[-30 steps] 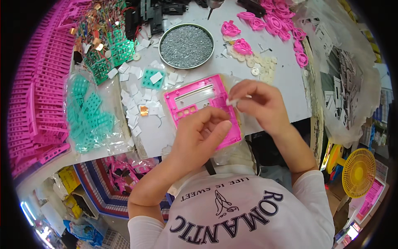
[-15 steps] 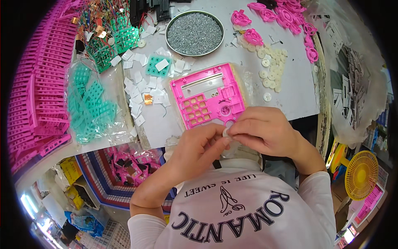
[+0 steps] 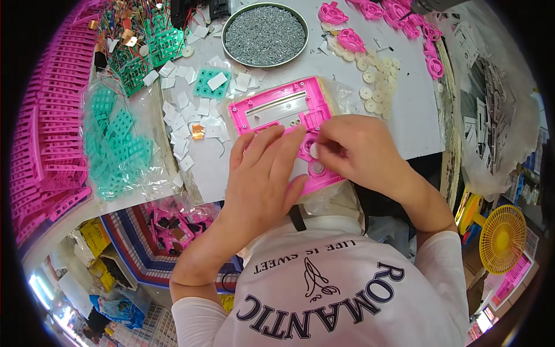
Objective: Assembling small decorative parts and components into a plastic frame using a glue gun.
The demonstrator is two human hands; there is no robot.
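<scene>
White worktable (image 3: pixel 417 110), scuffed edge (image 3: pixel 452 136) at right. Yellow fan (image 3: pixel 503 238) lower right; bright lights (image 3: pixel 41 289) lower left.

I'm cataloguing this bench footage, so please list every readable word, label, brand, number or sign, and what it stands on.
White shirt: large dark lettering in an arc, plus a smaller line; legible, but I won't copy its wording.
Yellow box at lower left: dark print, too small to read.
Printed sheets at far right: marks too small to read.
Pink housing under the hands: no lettering visible.
</scene>
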